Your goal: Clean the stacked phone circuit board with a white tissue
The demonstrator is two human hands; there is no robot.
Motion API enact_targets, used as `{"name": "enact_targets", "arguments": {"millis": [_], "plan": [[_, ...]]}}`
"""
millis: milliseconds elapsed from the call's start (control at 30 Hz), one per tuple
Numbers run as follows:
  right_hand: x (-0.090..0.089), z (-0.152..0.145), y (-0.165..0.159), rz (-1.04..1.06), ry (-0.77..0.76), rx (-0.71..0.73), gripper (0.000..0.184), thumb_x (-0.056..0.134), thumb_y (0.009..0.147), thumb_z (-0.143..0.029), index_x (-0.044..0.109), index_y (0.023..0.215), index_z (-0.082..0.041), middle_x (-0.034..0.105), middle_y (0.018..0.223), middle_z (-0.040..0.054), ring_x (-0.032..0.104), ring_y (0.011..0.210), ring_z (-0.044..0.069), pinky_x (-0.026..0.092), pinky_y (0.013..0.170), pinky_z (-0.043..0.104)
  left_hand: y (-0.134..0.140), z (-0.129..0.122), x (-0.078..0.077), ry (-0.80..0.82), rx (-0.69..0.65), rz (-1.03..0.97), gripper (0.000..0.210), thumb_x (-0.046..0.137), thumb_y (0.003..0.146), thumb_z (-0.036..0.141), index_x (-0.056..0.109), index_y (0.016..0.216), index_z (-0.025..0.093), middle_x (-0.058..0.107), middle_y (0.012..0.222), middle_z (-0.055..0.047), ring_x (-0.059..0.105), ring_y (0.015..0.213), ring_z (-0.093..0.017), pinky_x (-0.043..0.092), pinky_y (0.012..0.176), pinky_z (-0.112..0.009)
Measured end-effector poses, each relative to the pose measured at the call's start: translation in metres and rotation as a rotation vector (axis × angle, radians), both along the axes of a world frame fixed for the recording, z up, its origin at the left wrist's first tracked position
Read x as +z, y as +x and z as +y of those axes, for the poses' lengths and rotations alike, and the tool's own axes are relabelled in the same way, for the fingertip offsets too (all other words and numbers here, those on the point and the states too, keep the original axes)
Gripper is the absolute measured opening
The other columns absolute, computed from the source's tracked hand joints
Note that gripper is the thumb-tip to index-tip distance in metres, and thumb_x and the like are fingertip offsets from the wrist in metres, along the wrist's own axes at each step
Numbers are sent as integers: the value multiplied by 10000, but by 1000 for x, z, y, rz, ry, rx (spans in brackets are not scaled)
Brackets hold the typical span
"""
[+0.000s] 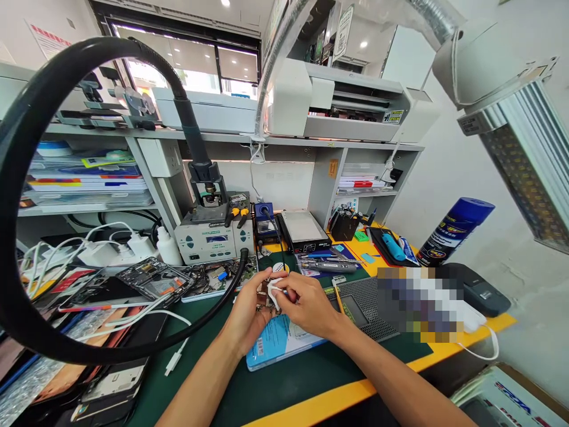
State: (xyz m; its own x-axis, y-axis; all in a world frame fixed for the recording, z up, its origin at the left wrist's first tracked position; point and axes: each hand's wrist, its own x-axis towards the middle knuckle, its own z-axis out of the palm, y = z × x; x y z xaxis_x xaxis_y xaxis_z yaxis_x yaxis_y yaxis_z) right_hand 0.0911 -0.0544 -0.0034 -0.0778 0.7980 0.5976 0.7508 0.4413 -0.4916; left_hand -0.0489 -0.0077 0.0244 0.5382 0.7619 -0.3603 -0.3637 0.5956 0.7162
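Above the middle of the bench, my left hand (244, 314) is closed around a small metallic part (262, 300), mostly covered by fingers, so its kind cannot be told. My right hand (311, 303) pinches a piece of white tissue or cloth (273, 292) and presses it against that part. Below both hands lies a flat blue-and-white package (267, 351). A tweezer-like yellow-tipped tool (338, 296) rests to the right of my right hand, by a dark perforated mat (371, 308).
A thick black hose (11, 237) loops across the left from the hot-air station (213, 240). Opened phone parts (151, 279) and circuit boards (213, 279) crowd the left. At right stand a blue spray can (456, 231) and a lamp (524, 154) overhead. A white cable (173, 362) lies at left.
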Motion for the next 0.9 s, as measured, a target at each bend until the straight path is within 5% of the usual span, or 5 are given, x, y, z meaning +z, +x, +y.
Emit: {"name": "enact_targets", "arguments": {"millis": [900], "plan": [[0,-1,-3,-2,145,112,87,583,872,-172,643,811,-156,395,600,-49,388,565,83,294,567,242,0,2,-6,65,-17,41,236,652,844,363,733,917,154,696,726,-32,649,628,-132,538,570,-222]]}}
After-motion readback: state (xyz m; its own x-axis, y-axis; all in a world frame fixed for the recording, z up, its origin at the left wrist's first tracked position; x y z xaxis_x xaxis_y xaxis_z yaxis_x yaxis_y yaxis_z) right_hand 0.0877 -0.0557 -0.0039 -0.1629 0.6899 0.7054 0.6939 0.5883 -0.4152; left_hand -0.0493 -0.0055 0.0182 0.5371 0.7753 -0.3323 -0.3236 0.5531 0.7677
